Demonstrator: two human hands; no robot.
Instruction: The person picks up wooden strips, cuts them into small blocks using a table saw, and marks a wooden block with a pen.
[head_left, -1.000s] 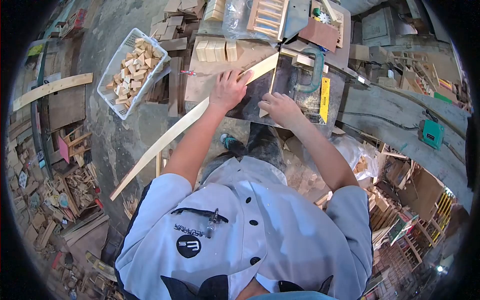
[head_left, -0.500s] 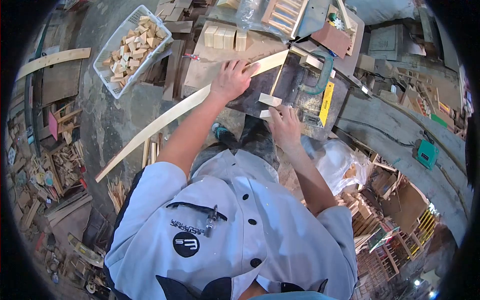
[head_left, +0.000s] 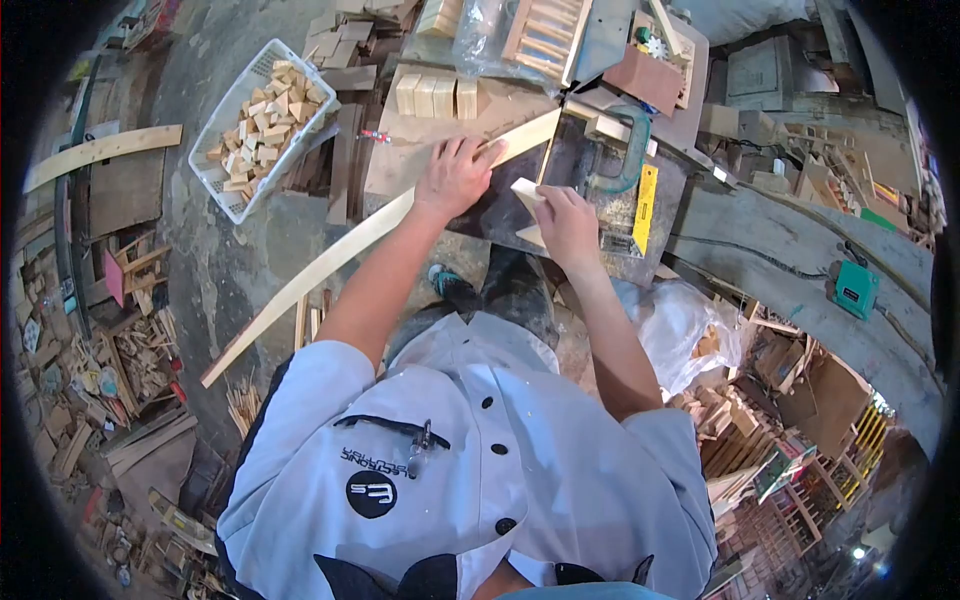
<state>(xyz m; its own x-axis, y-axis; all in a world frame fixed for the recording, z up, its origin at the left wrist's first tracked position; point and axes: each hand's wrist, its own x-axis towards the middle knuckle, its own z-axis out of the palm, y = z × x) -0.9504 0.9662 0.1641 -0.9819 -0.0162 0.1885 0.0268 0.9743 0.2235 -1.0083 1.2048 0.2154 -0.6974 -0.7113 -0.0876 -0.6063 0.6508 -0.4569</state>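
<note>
My left hand is closed over a long pale wooden plank, which runs diagonally from the dark worktable down to the lower left. In my right hand, thumb and fingers pinch a small wooden block, which is tilted up off the table. Another pale wood piece lies just below it, partly hidden by that hand. The plank's far end reaches a thin pale line on the dark tabletop. Right of my right hand lie a yellow-bladed square and a teal C-clamp.
A white plastic basket full of cut wood pieces stands at upper left. Several blocks line up on the board behind my left hand. A slatted wooden frame lies at the back. A green box sits on the right-hand bench.
My right hand has taken hold of the upper small block and tilted it up. The plank has shifted slightly, with my left hand still on it. The view has moved a little.
</note>
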